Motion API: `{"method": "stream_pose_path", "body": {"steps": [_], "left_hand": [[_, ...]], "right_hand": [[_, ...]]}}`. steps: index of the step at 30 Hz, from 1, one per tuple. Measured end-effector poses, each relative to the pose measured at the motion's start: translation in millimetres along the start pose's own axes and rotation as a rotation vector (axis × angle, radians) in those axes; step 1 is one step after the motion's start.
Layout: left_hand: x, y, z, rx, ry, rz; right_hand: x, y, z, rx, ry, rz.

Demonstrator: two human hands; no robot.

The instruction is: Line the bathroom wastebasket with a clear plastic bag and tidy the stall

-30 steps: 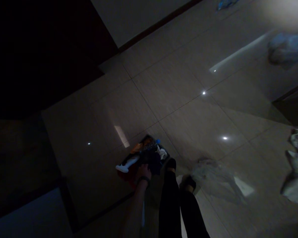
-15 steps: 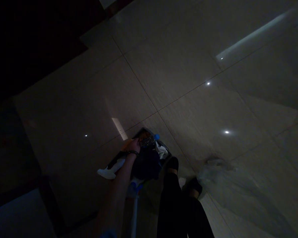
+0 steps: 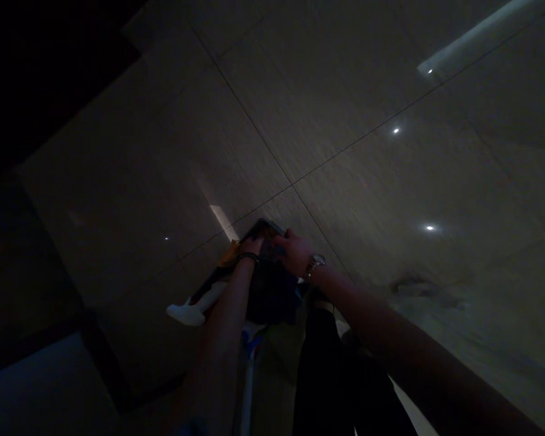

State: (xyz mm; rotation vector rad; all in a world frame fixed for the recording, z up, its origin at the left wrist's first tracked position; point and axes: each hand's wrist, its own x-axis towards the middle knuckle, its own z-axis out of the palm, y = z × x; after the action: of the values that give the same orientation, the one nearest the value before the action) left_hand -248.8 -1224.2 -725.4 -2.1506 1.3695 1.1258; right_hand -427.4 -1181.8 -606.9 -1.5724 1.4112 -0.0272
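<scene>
Bin (image 3: 266, 229) on tiled floor (image 3: 345, 121), near my feet. My right hand (image 3: 295, 253) has newly joined my left hand (image 3: 253, 246) at its far rim; grip indistinct in darkness. White bottle (image 3: 188, 310) protrudes left.

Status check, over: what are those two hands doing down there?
Left hand and right hand both at the dark bin, grip unclear in the gloom. White bottle sticks out beside it.
</scene>
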Motion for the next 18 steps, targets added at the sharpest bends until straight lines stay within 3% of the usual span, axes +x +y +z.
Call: {"method": "stream_pose_path", "body": {"steps": [3, 5, 7, 9, 12, 15, 18], "left_hand": [[2.2, 8.3, 4.5, -0.073, -0.052, -0.018], [0.7, 12.7, 5.7, -0.149, -0.068, -0.006], [-5.8, 14.5, 1.7, -0.262, -0.037, -0.001], [-21.4, 12.1, -13.8, -0.413, 0.039, -0.010], [-69.1, -0.4, -68.1, -0.702, 0.174, -0.015], [-144.0, -23.5, -150.5, -0.970, 0.320, 0.018], [-229.7, -54.3, -228.7, -1.123, 0.516, 0.003]], "right_hand": [[-73.9, -8.0, 35.9, 0.126, 0.017, -0.009], [-115.5, -8.1, 51.8, 0.225, 0.044, 0.058], [-132.7, -6.9, 53.9, 0.307, 0.098, 0.104], [-125.3, -7.7, 43.5, 0.374, 0.169, 0.100], [-91.5, -18.4, 16.8, 0.384, 0.213, 0.129], [-63.1, -41.1, -9.3, 0.312, 0.154, 0.214], [-52.4, -65.1, -26.2, 0.277, 0.149, 0.224]]}}
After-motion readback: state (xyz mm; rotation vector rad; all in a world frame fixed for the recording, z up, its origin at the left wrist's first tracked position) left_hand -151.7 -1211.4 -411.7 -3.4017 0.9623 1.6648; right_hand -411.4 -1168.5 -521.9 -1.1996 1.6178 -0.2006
